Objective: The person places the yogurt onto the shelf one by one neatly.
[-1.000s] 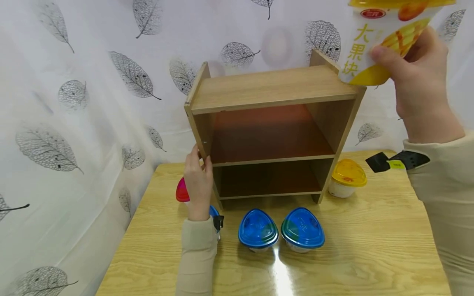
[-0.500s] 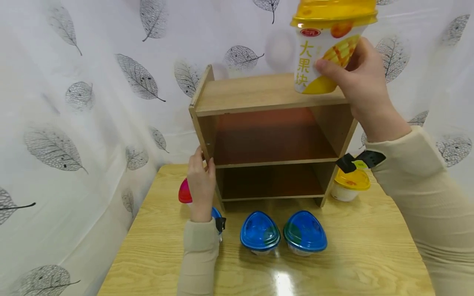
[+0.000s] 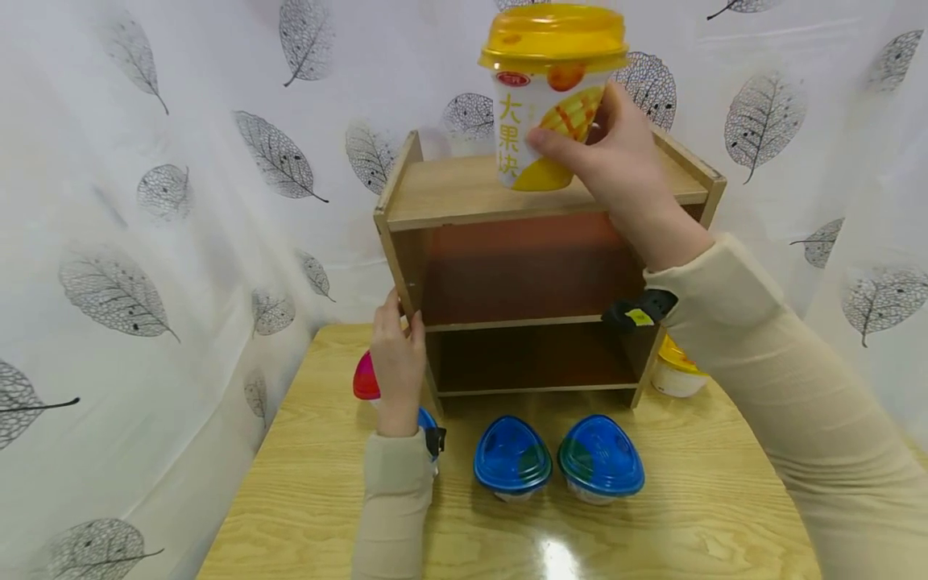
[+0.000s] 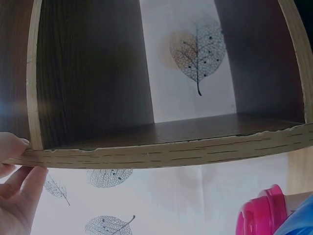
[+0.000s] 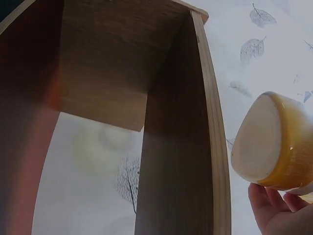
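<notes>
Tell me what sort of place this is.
Probably a makeshift indoor tabletop set-up, perhaps for staging tasks: a small wooden shelf unit stands on a wood-grain table, blue-lidded cups stand before it, and leaf-printed sheeting covers the background.

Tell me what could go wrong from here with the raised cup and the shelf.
The cup could slip, since only the right hand holds it in midair. If lowered too soon, its base might clip the front edge of the shelf. The left hand grips the shelf's side, so a tug might shift it toward the blue-lidded cups in front.
</notes>
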{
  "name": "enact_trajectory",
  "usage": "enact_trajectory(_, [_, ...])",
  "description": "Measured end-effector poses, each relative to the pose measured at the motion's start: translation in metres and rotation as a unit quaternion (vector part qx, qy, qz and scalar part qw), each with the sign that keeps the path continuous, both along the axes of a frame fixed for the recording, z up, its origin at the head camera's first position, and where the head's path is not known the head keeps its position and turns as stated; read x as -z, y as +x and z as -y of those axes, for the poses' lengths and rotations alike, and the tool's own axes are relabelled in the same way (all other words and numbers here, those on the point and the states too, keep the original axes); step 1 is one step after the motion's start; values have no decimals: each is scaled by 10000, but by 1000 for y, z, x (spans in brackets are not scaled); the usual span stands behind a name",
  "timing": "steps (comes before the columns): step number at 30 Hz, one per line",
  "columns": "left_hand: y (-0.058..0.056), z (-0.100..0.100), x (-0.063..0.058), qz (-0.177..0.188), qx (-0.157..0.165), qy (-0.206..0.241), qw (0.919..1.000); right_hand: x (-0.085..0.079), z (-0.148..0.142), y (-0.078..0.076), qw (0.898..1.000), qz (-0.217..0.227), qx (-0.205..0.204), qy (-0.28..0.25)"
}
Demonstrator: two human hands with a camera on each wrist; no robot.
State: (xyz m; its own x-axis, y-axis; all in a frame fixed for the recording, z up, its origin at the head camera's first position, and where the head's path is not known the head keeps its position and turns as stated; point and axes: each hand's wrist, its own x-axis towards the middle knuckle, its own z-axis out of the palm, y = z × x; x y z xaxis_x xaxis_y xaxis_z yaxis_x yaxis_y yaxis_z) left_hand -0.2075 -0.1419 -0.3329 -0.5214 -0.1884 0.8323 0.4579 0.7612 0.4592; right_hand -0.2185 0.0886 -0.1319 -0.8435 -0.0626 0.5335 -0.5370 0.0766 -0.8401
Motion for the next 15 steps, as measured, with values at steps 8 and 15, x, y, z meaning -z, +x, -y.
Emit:
enact_trajectory(8, [1,0,-1,59,-87,-21,9999,1,31,-9,9978,-33,-101,659])
enact_trajectory(15, [0,0,1,37,20,-64,10000,8,53,-16,9956,123,-18,929])
